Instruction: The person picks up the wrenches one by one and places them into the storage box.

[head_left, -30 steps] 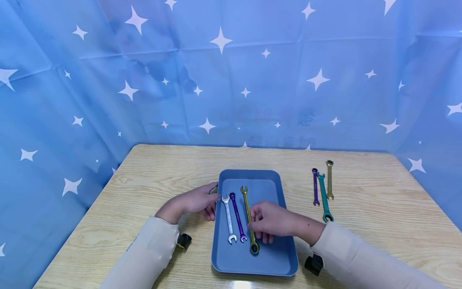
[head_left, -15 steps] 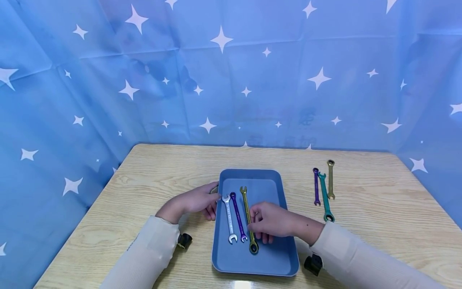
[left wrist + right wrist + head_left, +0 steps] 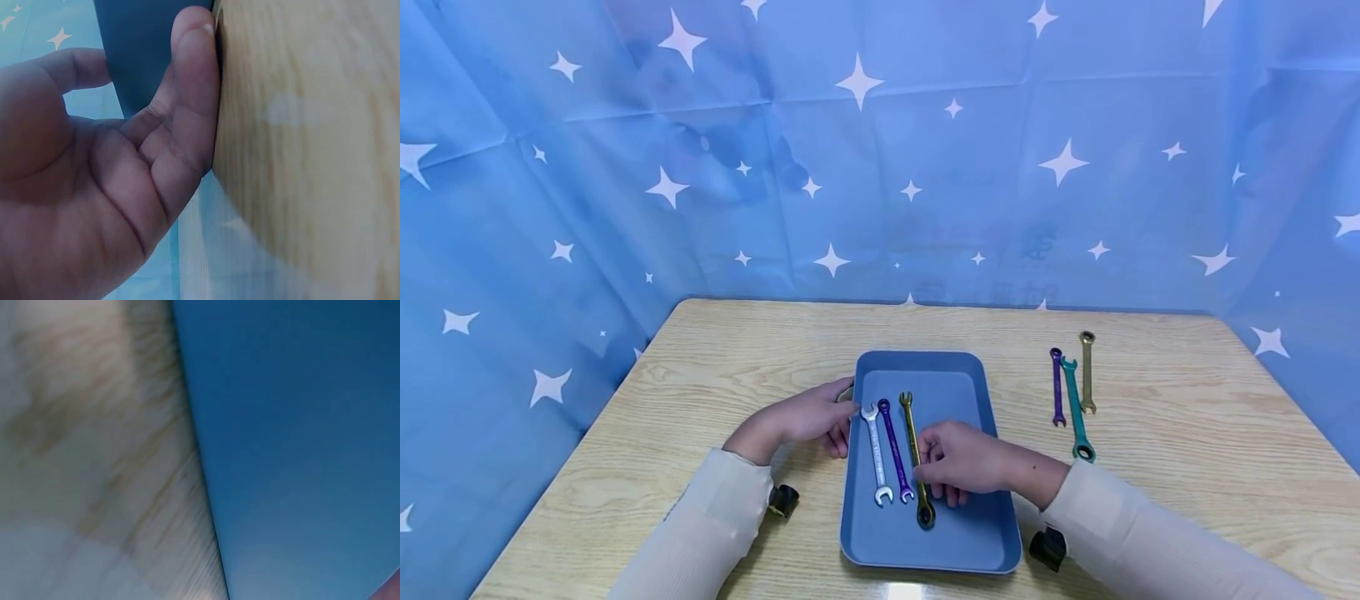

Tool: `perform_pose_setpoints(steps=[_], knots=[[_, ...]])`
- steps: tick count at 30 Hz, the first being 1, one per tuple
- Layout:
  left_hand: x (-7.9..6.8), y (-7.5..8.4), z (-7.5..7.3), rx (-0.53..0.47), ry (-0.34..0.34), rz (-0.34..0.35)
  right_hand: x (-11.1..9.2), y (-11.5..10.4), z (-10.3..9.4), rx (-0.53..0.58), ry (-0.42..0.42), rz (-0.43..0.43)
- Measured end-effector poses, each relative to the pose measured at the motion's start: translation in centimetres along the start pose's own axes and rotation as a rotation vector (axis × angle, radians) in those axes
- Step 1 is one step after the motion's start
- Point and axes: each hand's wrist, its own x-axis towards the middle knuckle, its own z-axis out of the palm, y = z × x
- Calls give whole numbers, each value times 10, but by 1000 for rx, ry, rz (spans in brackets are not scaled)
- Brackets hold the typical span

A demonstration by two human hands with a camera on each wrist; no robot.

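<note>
In the head view my right hand pinches the lower half of a gold combination wrench between thumb and fingers, inside a blue tray. To its left lie a purple wrench and a silver wrench, side by side. My left hand holds the tray's left side, its thumb at the rim. The left wrist view shows that hand's fingers bent against the dark tray wall, close to the table. The right wrist view has mostly the tray's outer wall; the wrench is hidden there.
Right of the tray, a purple wrench, a green wrench and a bronze-coloured wrench lie on the wooden table. A blue cloth with white stars hangs behind the table.
The gold wrench has shifted slightly in my right hand, its top end a little nearer me and its lower end slightly left. My left hand and the tray look unchanged.
</note>
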Motion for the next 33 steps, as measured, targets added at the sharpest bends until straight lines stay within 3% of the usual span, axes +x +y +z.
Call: perform_pose_setpoints(steps=[24,33], knots=[[1,0,0,3,-6,7,7,-5,3,-101,-27,32],[1,0,0,2,-1,7,11,-11,7,-262,-24,28]])
